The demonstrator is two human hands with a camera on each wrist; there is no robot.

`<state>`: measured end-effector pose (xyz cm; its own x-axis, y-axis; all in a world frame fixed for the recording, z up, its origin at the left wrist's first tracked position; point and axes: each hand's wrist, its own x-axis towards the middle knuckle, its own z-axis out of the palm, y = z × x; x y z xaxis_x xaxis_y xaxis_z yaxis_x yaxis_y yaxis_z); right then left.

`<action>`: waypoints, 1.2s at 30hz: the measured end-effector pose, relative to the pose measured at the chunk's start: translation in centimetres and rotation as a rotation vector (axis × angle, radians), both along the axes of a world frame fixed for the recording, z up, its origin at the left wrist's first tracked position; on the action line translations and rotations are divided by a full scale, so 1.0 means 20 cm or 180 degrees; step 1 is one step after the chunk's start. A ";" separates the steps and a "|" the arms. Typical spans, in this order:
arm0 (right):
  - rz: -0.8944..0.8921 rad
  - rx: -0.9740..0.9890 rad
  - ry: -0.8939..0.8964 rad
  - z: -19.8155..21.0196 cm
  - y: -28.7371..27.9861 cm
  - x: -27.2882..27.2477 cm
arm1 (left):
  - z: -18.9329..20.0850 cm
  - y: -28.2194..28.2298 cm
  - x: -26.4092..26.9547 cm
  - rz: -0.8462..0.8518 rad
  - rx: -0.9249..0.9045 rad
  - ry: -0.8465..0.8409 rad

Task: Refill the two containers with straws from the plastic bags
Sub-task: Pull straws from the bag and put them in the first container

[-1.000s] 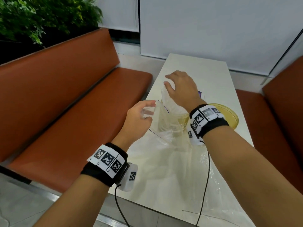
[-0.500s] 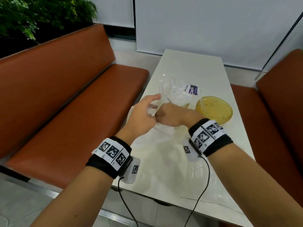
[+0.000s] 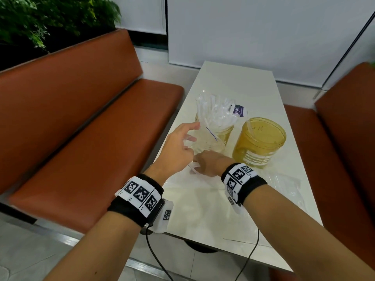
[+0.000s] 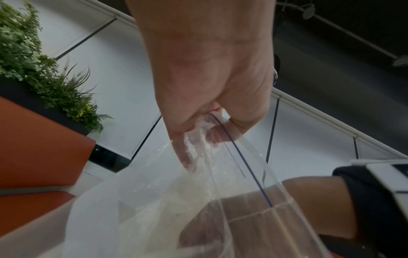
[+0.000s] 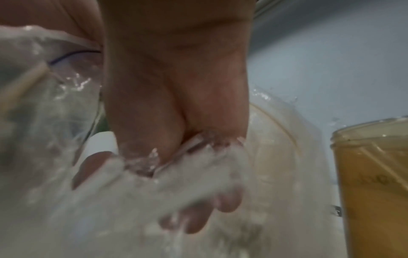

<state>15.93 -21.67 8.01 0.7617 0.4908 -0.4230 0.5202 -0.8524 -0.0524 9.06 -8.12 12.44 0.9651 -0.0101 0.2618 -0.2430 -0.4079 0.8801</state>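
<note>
Head view: both hands (image 3: pixel 178 151) on plastic bag (image 3: pixel 205 142)

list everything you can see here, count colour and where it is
containers: 2, amber see-through, mid table; left one full, right one holds a single straw
straws: a bundle, white-wrapped, upright in left container
plastic bags: 2, clear; one held in front of left container, one flat at near right
label: 1, purple and white, behind straws
table: 1, white, centre
benches: 2, orange-brown, either side
plants: green, upper left
wristbands: 2, black with markers
hands: left hand and right hand pinch the bag
</note>
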 end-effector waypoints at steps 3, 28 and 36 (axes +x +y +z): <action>-0.0060 0.0136 0.0093 0.05 -0.02 0.00 | 0.00 -0.01 0.00 -0.0046 -0.0083 0.0156; -0.0516 0.3327 -0.1423 0.70 0.00 -0.09 | -0.13 -0.14 0.12 0.0949 0.0456 -0.0182; -0.1577 0.4866 -0.0319 0.52 0.14 -0.07 | -0.14 -0.10 0.17 0.1201 -0.0003 -0.0260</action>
<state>14.61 -18.79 18.34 0.9592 0.0945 0.2665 0.2763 -0.1133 -0.9544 12.43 -10.06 9.66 0.8769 0.3422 0.3377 -0.1452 -0.4811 0.8646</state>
